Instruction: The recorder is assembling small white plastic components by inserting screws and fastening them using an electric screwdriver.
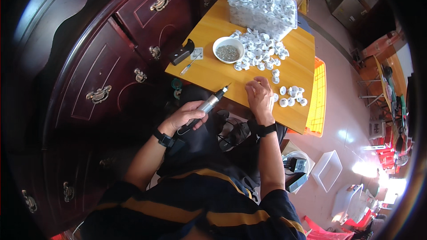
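My left hand (187,114) is wrapped round an electric screwdriver (208,105), its thin bit pointing up and away over the table's near edge. My right hand (259,94) hovers at the near part of the wooden table (204,78), fingers curled together; what they hold, if anything, is hidden. Right beside it lies a small group of round white plastic parts (291,101). Farther back, a larger heap of the same white parts (262,50) spreads over the tabletop. Left of that heap stands a white bowl (215,44) of small metal screws (227,53).
A clear bin (249,20) brimming with white parts stands at the table's far end. A black holder (181,53) and a small screwdriver (187,68) lie at the left. Dark wooden drawers (95,75) close off the left side. An orange crate (318,100) sits right of the table.
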Action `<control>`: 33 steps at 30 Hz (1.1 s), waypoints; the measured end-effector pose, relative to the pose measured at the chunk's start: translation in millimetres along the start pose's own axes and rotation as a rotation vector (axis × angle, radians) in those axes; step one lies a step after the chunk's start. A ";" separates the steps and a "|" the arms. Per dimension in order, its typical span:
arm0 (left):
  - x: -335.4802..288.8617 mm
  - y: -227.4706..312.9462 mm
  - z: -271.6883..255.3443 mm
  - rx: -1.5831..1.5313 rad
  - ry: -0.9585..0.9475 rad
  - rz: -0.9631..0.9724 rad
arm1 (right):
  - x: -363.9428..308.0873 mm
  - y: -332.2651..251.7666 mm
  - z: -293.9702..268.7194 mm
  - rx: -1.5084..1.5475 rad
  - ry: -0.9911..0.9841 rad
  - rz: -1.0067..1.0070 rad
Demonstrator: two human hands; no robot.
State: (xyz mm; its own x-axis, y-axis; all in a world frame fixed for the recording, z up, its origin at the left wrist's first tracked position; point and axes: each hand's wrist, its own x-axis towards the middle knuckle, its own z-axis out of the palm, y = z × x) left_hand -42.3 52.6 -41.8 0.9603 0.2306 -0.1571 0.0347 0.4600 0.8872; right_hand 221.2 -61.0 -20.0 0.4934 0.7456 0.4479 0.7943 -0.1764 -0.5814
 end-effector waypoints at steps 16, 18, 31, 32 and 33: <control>-1.3 6.3 6.6 0.015 0.044 0.030 | 1.7 70.7 -53.4 -0.395 0.019 0.041; -2.0 8.6 8.7 0.004 0.045 0.033 | 10.0 66.4 -44.6 -0.352 0.063 0.078; -4.8 7.3 2.0 -0.087 -0.005 0.059 | 55.3 64.1 42.4 -0.216 0.060 0.249; -5.5 7.3 1.6 -0.086 -0.008 0.064 | 53.8 59.8 47.1 -0.197 0.048 0.224; -5.7 6.4 1.2 -0.088 -0.006 0.065 | 51.2 55.9 51.2 -0.179 0.036 0.200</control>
State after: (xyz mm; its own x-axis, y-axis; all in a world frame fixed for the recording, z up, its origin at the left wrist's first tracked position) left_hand -47.1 53.1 -34.7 0.9615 0.2568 -0.0978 -0.0515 0.5180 0.8539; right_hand 272.7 0.3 -64.4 0.6565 0.6618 0.3619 0.7283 -0.4313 -0.5325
